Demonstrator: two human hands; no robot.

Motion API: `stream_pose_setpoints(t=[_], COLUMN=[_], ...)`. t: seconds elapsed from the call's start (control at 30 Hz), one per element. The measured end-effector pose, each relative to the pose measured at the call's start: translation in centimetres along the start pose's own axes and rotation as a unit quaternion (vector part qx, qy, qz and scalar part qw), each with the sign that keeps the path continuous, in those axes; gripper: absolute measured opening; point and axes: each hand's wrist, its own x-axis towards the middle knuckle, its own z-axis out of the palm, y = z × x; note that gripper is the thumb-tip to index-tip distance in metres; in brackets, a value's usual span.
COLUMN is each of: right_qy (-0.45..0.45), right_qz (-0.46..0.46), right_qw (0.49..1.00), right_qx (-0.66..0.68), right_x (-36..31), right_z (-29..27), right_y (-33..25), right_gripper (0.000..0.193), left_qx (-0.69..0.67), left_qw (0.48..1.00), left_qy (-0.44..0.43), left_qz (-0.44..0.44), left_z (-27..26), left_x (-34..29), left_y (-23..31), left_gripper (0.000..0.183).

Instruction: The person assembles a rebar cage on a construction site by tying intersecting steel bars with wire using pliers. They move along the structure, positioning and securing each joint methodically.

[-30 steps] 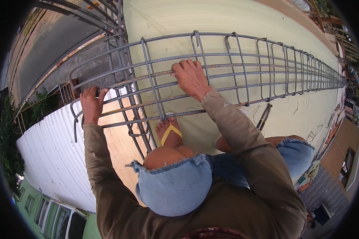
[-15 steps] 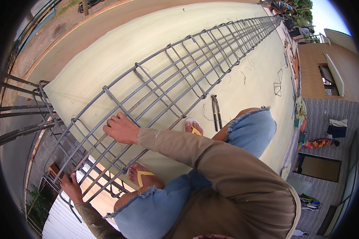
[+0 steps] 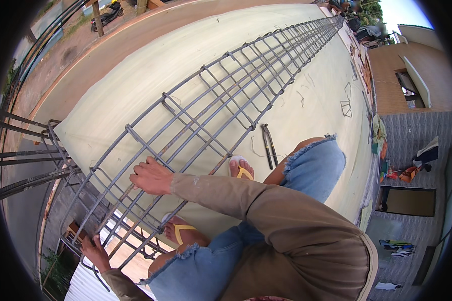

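Note:
A long rebar cage of grey steel bars and bent stirrups runs from beside my legs to the far upper right. My right hand is closed over one of its long bars, near the close end. Lower left, at the cage's very end, my left hand has its fingers curled around a bar; part of the grip is hidden. On the pale surface right of the cage lie pincers with black and yellow handles, apart from both hands. My sandalled feet are beside and under the cage's near side.
The cage lies on a pale flat deck, whose edge drops away at the near left. Protruding rebar stands beyond that edge. A bent wire stirrup and wire scraps lie to the right. People are at the far end.
The view has turned slightly, so the cage's near part and both hands appear lower. Both hands keep their hold on the cage, and the pincers lie where they were.

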Motion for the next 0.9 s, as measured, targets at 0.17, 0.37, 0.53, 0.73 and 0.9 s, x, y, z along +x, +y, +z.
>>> stream_pose_setpoints(t=[0.17,0.37,0.53,0.73,0.9], right_qy=[-0.022,0.013,-0.088,-0.161,-0.12], right_qz=[-0.005,-0.019,0.008,0.017,-0.034], right_qw=[0.999,0.999,0.996,0.987,0.991], right_qx=[-0.027,-0.028,0.005,-0.002,-0.049], right_x=[-1.3,-2.1,-1.5,-2.5,-3.9], right_z=[0.2,1.6,0.7,-0.2,0.1], right_y=[-0.2,0.3,0.5,-0.6,-0.6], right_gripper=[0.02,0.019,0.03,0.044,0.049], left_qx=[-0.016,-0.034,-0.007,-0.034,-0.018], left_qw=[0.999,0.998,0.99,0.993,0.984], left_qy=[-0.051,-0.054,-0.122,-0.107,-0.166], left_qz=[-0.005,-0.031,-0.072,-0.027,-0.054], left_z=[-0.6,-0.2,-0.1,-0.8,-1.1], left_x=[-0.8,-2.0,-2.0,-3.1,-3.5], left_y=[1.6,2.6,2.4,4.0,4.5], left_gripper=[0.038,0.024,0.05,0.064,0.056])
